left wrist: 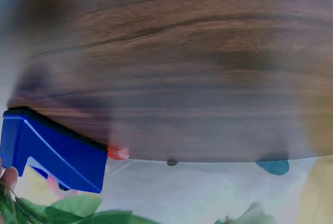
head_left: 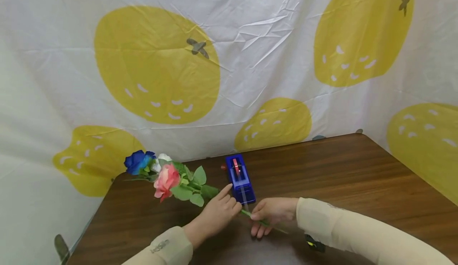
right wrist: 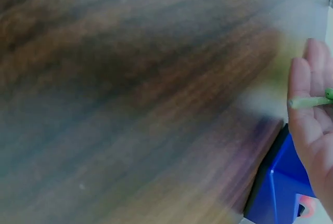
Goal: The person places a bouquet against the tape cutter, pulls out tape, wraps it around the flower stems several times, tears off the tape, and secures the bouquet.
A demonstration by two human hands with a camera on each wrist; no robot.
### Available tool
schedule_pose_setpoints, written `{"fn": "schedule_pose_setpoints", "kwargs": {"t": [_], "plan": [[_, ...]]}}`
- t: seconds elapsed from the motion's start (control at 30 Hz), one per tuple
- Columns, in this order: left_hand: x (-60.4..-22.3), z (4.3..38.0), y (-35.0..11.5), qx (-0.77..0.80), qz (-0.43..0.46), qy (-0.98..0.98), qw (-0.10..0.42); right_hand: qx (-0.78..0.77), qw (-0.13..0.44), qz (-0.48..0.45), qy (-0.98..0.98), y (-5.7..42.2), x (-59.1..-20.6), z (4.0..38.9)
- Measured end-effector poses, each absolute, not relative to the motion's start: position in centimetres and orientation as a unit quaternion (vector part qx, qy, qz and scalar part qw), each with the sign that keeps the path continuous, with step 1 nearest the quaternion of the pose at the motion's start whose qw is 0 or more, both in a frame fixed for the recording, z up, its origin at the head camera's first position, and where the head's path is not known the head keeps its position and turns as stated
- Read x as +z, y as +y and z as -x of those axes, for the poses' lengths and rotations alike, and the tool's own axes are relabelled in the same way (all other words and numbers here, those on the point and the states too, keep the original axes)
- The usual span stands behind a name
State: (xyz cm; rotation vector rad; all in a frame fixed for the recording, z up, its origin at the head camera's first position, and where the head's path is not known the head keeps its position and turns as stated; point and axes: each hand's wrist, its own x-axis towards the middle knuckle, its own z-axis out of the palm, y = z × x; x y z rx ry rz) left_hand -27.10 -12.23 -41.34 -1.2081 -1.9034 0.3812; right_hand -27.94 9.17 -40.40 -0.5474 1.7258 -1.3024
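A bunch of artificial roses slants across the table: a blue rose (head_left: 137, 162), a white flower (head_left: 162, 162) and a pink rose (head_left: 167, 180), with green leaves (head_left: 182, 192). My left hand (head_left: 216, 216) grips the stems below the leaves, its index finger reaching toward a blue tape dispenser (head_left: 249, 194). My right hand (head_left: 272, 211) pinches the lower green stem (head_left: 247, 213); the right wrist view shows the stem end (right wrist: 307, 102) lying across its fingers. A clear tape strip (head_left: 245, 195) runs from the dispenser toward the stems; where it attaches is hard to see.
The brown wooden table (head_left: 322, 169) has its back edge against a white curtain (head_left: 250, 58) printed with yellow fruit. A red knob (left wrist: 117, 153) projects near the dispenser's end. Under the right sleeve is a dark object (head_left: 315, 244) with a yellow mark.
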Motion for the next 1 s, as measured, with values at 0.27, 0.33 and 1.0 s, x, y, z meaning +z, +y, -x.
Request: {"fn": "schedule_pose_setpoints", "kwargs": {"t": [0.27, 0.33, 1.0], "plan": [[-41.5, 27.4, -12.3, 0.145, 0.498, -0.734, 0.44, -0.54, 0.441, 0.193, 0.691, 8.5, -40.9, 27.8], [-41.6, 27.4, -12.3, 0.145, 0.498, -0.731, 0.443, -0.543, 0.435, 0.186, 0.694, 8.4, -41.0, 27.7], [-39.2, 24.7, -9.4, 0.18, 0.306, -0.916, 0.188, -0.465, 0.262, 0.214, 0.818, 8.4, -39.5, 26.6]]}}
